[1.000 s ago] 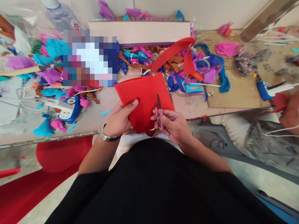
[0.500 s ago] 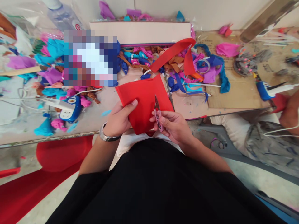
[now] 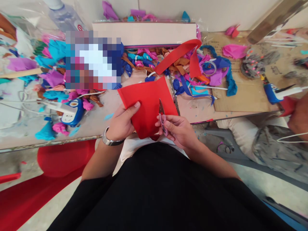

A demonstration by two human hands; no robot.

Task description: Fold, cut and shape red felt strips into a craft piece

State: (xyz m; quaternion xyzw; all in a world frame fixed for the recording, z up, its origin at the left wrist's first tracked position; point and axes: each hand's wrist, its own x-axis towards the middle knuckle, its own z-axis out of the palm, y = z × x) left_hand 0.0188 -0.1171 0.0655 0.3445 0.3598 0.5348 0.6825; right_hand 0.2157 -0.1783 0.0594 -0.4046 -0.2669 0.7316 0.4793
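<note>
A folded sheet of red crepe paper or thin cloth (image 3: pixel 144 96) is held over the table's front edge, just before my body. My left hand (image 3: pixel 124 122) grips its left side, thumb flat on top and fingers underneath. In my right hand (image 3: pixel 179 130) is a pair of pink-handled scissors (image 3: pixel 163 118), with the fingers closed round the handles. Their blades point away from me and lie over the right part of the red sheet. How far the blades are apart, I cannot make out.
Crumpled coloured pieces, a red strip (image 3: pixel 176 57) and a tape roll (image 3: pixel 209 68) crowd the table. A blue power strip (image 3: pixel 73 112) lies left, cardboard (image 3: pixel 233 96) right. A bottle (image 3: pixel 64 16) stands at the back left. Another person's arm (image 3: pixel 298 118) shows at the right edge.
My left hand and the red sheet have shifted very slightly left. The scissors stay almost in place over the sheet. The other person's arm at the right has moved slightly.
</note>
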